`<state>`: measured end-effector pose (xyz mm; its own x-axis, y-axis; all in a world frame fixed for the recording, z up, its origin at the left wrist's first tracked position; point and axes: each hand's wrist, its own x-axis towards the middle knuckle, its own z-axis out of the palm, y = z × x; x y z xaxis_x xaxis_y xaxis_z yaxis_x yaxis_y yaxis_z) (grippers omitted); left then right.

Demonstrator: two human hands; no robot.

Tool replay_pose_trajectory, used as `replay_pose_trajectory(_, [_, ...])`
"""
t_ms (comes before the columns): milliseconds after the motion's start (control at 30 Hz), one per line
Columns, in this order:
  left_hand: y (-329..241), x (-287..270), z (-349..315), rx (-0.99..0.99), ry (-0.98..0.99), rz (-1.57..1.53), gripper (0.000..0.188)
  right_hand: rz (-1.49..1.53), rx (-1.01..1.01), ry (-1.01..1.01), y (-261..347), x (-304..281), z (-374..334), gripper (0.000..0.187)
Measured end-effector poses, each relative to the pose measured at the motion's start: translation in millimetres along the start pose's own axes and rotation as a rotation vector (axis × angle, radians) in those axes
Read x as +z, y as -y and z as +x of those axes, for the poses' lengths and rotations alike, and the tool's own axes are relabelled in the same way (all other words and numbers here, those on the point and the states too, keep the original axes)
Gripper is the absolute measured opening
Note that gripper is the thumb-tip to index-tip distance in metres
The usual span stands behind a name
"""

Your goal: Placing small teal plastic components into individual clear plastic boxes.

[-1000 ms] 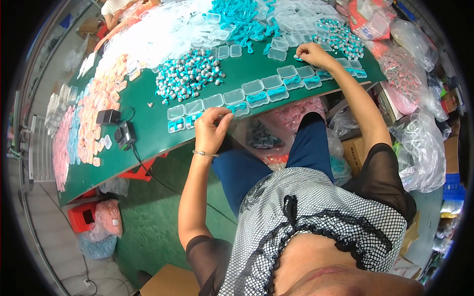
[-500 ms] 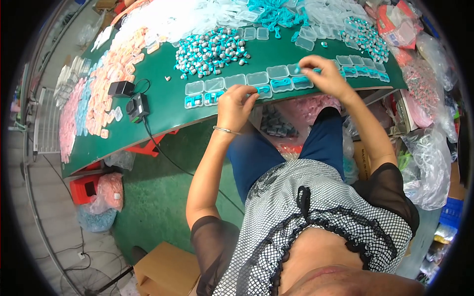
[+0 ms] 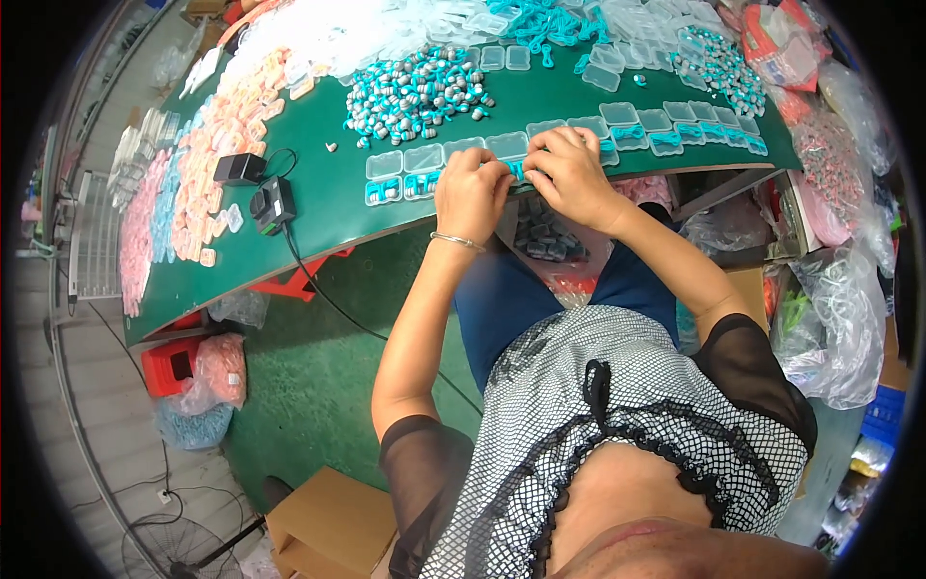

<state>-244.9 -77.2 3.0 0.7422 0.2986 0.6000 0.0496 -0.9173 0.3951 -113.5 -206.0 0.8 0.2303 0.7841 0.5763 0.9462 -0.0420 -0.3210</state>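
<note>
A row of small clear plastic boxes [image 3: 384, 190] with raised lids runs along the table's near edge. Boxes at the left hold grey-and-turquoise plug-shaped pieces, while those farther right [image 3: 666, 141] show turquoise cord-like pieces. My left hand [image 3: 468, 201] is over the row, thumb and fingers pinched at a box. Close on its right, my right hand [image 3: 576, 183] bends its fingers down into the row, also closed. A bit of turquoise shows between the two hands; my fingers hide what each one grips.
Behind the row lies a heap of grey-and-turquoise pieces [image 3: 415, 96], with turquoise cords [image 3: 545, 24] and clear boxes [image 3: 603, 68] beyond. A black charger [image 3: 273, 203] and its cable sit left, near peach-coloured pieces [image 3: 227, 125]. A cardboard box [image 3: 333, 521] stands on the floor.
My right hand has come left and down from the row's right part to beside my left hand. The left hand stays at the row, having shifted slightly.
</note>
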Motion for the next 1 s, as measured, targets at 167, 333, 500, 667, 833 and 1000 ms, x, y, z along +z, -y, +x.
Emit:
replay_pose_trajectory(167, [-1.6,-3.7,1.4,-0.025,0.066,0.057,0.010,-0.011,0.021,0.044,-0.8,-0.2,2.8,0.006])
replay_pose_trajectory(333, [0.6,-2.8,0.6,-0.026,0.019,0.051,0.016,-0.004,0.015,0.022,1.8,-2.7,5.0,0.008])
replay_pose_trajectory(500, [-0.7,-7.3,5.7,-0.019,0.010,0.050,0.017,0.020,0.007,-0.028,4.4,-8.2,5.2,0.010])
replay_pose_trajectory(667, [23.2,-7.2,34.8,-0.099,0.022,0.077,0.013,0.035,0.022,-0.052,-9.3,-19.0,4.3,0.012])
replay_pose_trajectory(833, [45.4,13.0,74.6,-0.276,0.188,0.189,0.016,0.034,0.076,-0.055,-32.1,-35.3,-1.1,0.011])
replay_pose_trajectory(1000, [57.9,29.3,83.6,-0.302,0.318,0.430,0.015,0.028,0.139,-0.128,-70.0,-62.4,-8.3,0.009])
